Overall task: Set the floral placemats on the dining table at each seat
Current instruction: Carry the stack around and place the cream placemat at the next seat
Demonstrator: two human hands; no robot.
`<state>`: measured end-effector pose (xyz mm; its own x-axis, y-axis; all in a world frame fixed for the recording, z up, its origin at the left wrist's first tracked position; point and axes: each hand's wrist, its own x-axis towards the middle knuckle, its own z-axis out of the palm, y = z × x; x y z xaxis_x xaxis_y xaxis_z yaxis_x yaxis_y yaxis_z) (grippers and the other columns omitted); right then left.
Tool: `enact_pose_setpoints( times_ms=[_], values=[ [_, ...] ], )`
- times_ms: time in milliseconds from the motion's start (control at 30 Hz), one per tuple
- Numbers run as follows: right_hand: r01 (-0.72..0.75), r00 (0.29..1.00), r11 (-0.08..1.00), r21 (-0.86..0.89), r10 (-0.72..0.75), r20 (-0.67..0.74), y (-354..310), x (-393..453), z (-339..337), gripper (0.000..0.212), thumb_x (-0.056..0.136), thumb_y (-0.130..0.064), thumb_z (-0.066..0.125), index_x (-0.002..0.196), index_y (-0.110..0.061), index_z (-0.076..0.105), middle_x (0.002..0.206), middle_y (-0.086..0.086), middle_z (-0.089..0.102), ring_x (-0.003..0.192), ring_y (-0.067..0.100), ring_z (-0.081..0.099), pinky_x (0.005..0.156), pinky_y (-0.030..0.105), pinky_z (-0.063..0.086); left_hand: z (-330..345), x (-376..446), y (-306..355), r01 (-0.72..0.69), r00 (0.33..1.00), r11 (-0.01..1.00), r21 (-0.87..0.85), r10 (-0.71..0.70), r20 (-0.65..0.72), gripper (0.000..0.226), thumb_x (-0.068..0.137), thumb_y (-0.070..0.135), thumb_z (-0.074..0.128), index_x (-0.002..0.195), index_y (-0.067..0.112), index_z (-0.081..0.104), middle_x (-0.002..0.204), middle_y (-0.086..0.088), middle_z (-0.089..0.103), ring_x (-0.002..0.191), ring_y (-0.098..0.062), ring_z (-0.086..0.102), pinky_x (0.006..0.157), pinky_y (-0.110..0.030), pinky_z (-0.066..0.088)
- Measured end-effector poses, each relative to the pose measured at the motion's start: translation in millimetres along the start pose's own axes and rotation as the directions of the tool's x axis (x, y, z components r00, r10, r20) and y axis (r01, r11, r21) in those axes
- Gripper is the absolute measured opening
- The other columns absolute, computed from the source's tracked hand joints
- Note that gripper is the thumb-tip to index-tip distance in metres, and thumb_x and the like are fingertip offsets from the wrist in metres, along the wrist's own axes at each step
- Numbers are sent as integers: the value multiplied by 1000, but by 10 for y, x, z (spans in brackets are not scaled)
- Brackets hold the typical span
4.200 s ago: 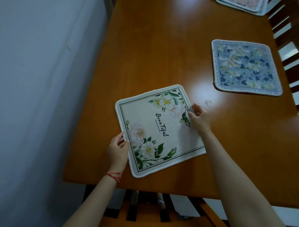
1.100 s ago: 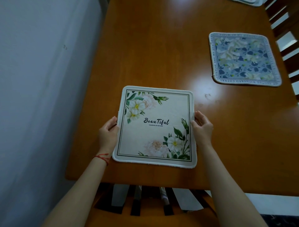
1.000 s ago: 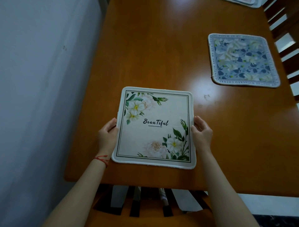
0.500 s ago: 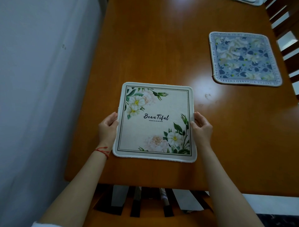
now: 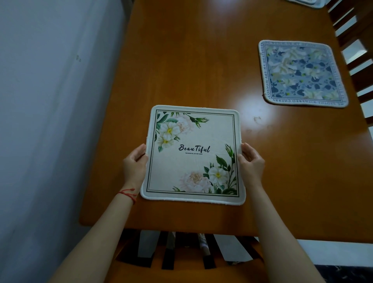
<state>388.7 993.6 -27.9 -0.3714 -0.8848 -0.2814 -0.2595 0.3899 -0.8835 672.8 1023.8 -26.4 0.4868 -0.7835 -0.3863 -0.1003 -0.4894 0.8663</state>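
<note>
A cream placemat with white flowers and the word "Beautiful" lies flat near the front edge of the wooden dining table, square to that edge. My left hand holds its left edge, fingers curled at the rim. Its right edge is held the same way by my right hand. A blue floral placemat lies flat farther back on the right. The corner of a third placemat shows at the top edge.
A pale wall runs close along the table's left side. A slatted wooden chair stands tucked under the front edge, below my arms. Another chair back lines the right side.
The cream placemat was rotated from askew to square with the table edge, then slid slightly away from the front edge. Both hands stayed on its side edges.
</note>
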Motion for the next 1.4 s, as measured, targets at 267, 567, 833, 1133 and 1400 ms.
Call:
enact_pose_setpoints(
  times_ms=[267,567,833,1133,1400],
  values=[
    [7,1000,1000,-6,-7,-13,41,-59,-23,44,85,4,55,128,-2,49,126,14,57,104,13,55,76,3,46,-18,-2,-14,-5,1000,1000,23,5,6,38,89,-1,51,127,1,50,127,-12,58,117,-20,54,101,-34,43],
    [8,1000,999,-40,-9,-8,-29,-106,-29,44,86,2,56,129,-3,48,127,13,57,110,17,56,90,21,46,-9,-51,-10,-54,998,994,97,55,-2,37,91,2,49,127,3,51,127,-12,57,113,-17,53,95,-28,44],
    [91,996,960,-266,-86,31,-43,-263,-85,45,88,-10,56,131,-4,46,132,12,53,118,22,53,94,38,50,107,-266,31,-303,952,876,375,259,162,37,91,10,52,128,5,50,135,-13,51,127,-25,43,108,-39,35],
    [200,979,766,-610,-171,107,-90,-528,-391,52,93,-28,50,138,-8,36,145,8,39,136,19,31,109,30,24,400,-465,183,-700,711,504,506,424,561,47,91,27,54,131,2,46,134,-17,50,128,-30,42,109,-38,27],
    [161,968,751,-640,-247,-46,-126,-804,-1175,52,93,-31,50,139,-10,37,144,9,39,135,21,32,109,32,28,977,-895,464,-889,454,223,399,526,719,48,86,31,53,122,0,55,121,-19,61,116,-34,54,102,-44,39]
  ],
)
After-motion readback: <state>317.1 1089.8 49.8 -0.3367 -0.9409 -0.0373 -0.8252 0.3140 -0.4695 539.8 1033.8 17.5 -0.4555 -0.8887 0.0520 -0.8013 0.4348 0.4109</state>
